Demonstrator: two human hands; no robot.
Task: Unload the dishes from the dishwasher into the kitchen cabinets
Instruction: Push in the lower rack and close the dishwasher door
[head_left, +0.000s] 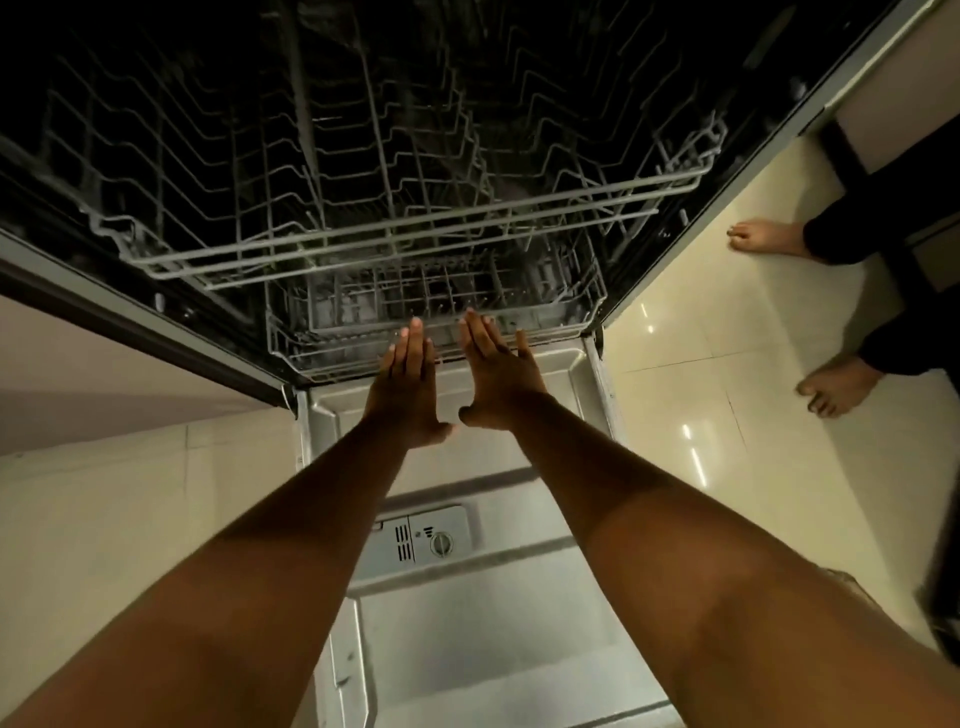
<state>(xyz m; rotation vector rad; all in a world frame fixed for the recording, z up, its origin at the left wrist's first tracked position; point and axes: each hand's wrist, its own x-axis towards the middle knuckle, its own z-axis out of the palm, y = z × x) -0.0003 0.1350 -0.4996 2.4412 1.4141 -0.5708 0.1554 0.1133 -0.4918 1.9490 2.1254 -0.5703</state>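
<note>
The dishwasher stands open, its door (467, 649) folded down flat below me. The upper wire rack (415, 234) and the lower wire rack (363, 332) both show bare wires with no dishes visible in them. My left hand (408, 384) and my right hand (498, 374) are stretched out flat side by side, fingers straight, fingertips at the front rim of the lower rack. Neither hand holds anything.
A detergent dispenser (421, 540) sits in the door's inner face. Another person's bare feet (763, 236) (836, 387) stand on the glossy tiled floor (727, 415) to the right. A cabinet front (104, 364) flanks the dishwasher on the left.
</note>
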